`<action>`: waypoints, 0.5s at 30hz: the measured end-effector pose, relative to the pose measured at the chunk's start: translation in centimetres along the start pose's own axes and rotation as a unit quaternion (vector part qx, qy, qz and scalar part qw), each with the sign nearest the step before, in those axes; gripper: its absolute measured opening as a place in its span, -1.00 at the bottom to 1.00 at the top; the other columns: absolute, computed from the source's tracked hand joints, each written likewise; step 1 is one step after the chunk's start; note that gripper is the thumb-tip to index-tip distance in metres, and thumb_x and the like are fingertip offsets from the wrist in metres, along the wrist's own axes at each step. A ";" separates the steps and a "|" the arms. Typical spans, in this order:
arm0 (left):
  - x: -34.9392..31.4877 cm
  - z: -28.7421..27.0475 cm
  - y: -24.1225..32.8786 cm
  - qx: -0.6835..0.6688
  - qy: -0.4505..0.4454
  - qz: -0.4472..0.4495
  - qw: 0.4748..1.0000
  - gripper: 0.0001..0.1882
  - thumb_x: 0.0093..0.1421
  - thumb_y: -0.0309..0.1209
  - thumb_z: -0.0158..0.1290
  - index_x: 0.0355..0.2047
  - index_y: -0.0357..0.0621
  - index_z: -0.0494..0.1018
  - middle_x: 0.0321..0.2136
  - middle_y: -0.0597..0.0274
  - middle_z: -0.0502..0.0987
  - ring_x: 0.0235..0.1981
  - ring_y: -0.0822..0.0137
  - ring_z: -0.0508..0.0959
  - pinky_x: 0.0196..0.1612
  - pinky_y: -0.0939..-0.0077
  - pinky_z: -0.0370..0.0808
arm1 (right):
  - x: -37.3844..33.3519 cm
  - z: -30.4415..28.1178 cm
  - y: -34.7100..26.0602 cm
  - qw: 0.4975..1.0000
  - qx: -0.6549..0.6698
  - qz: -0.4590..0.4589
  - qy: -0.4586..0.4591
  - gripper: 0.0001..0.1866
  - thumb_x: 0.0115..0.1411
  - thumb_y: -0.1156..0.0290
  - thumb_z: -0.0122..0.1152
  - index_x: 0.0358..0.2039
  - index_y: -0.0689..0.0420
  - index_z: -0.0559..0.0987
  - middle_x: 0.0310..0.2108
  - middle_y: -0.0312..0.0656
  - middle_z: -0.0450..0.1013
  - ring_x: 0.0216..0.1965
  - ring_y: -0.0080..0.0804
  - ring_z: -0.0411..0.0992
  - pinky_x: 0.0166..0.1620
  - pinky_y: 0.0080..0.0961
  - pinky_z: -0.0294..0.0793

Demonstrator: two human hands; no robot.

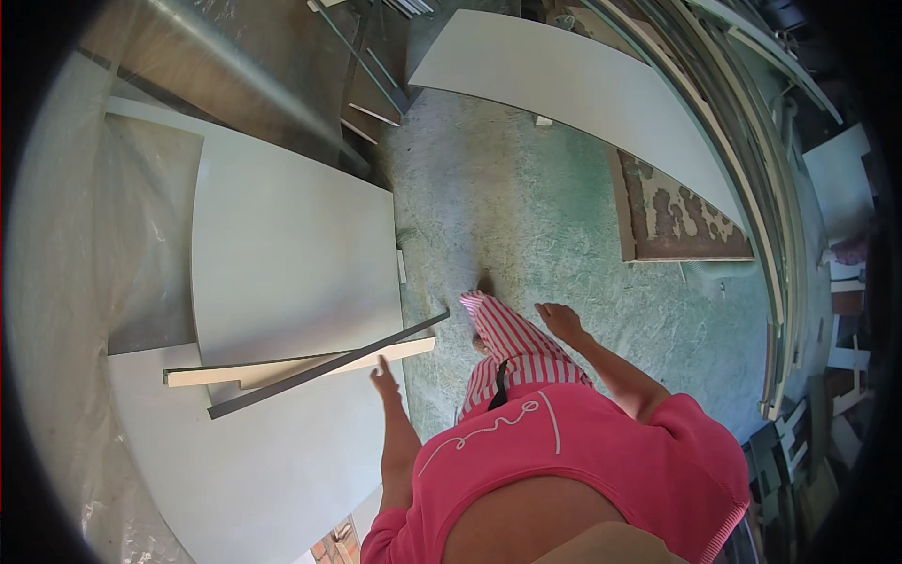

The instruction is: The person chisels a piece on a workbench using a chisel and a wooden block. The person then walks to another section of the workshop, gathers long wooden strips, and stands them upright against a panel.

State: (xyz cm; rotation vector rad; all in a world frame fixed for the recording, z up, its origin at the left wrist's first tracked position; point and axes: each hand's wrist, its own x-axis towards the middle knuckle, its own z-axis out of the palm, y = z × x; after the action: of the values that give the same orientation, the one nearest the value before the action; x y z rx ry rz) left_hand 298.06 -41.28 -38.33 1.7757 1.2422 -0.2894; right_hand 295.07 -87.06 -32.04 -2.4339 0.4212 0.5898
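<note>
Beside the lower edge of a light tan strip [402, 349], my left hand [383, 376] has a finger stretched out. I cannot tell if it touches the strip. A dark grey strip [282, 383] lies slantwise across the tan one, its far end sticking out over the floor. Both rest on large white panels, an upper panel [291, 254] and a lower panel [272, 470]. My right hand [561, 322] hangs over the floor to the right, fingers loosely curled, with nothing visible in it.
A long white panel [564, 70] lies at the far side, above a brown, patchy board [676, 211]. Long bent-looking strips [752, 141] stand along the right. Clear plastic sheeting [66, 282] hangs at the left. Offcuts [846, 357] crowd the right rim. The floor [554, 207] is worn greenish concrete.
</note>
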 end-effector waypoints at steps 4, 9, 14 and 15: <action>2.7 -0.3 -5.3 0.166 -0.066 0.159 0.971 -0.12 0.04 0.18 0.12 0.21 -0.09 0.10 -0.40 0.15 0.47 -0.48 0.34 0.43 -0.33 0.27 0.42 | 1.5 -7.7 -6.6 0.980 0.074 -0.135 0.126 -0.53 0.32 0.05 -0.20 -0.40 0.19 0.49 -0.46 0.09 0.47 -0.36 0.11 0.44 -0.31 -0.04 0.40; -6.0 4.6 1.0 0.094 -0.178 0.076 0.976 -0.17 0.05 0.09 0.16 0.13 -0.28 0.21 -0.28 -0.01 0.52 -0.42 0.23 0.57 -0.44 0.34 0.45 | 6.4 -23.4 -7.8 0.948 0.046 -0.155 0.274 -0.71 0.30 0.16 -0.12 -0.34 0.14 0.39 -0.52 0.07 0.42 -0.42 0.10 0.42 -0.36 -0.07 0.37; -8.6 3.8 -0.2 0.060 -0.146 0.014 0.987 -0.17 0.06 0.10 0.14 0.16 -0.18 0.15 -0.25 0.05 0.52 -0.40 0.22 0.57 -0.44 0.32 0.43 | 17.2 -35.4 -9.3 0.864 0.108 -0.260 0.417 -0.80 0.24 0.27 -0.03 -0.18 0.06 0.42 -0.23 -0.01 0.42 -0.23 0.02 0.43 -0.17 -0.14 0.43; -9.3 4.1 -0.3 0.054 -0.144 -0.004 0.988 -0.16 0.06 0.11 0.14 0.17 -0.17 0.14 -0.24 0.07 0.52 -0.40 0.21 0.57 -0.42 0.30 0.44 | 19.9 -37.5 -8.5 0.864 0.109 -0.260 0.417 -0.80 0.24 0.27 -0.03 -0.18 0.06 0.42 -0.23 -0.01 0.42 -0.23 0.02 0.43 -0.17 -0.14 0.43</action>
State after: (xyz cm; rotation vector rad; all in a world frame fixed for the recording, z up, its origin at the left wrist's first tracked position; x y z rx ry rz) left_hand 294.67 -50.27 -34.85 1.7470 1.0429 -0.6060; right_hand 327.29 -106.62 -10.79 -2.3132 0.1205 -0.7380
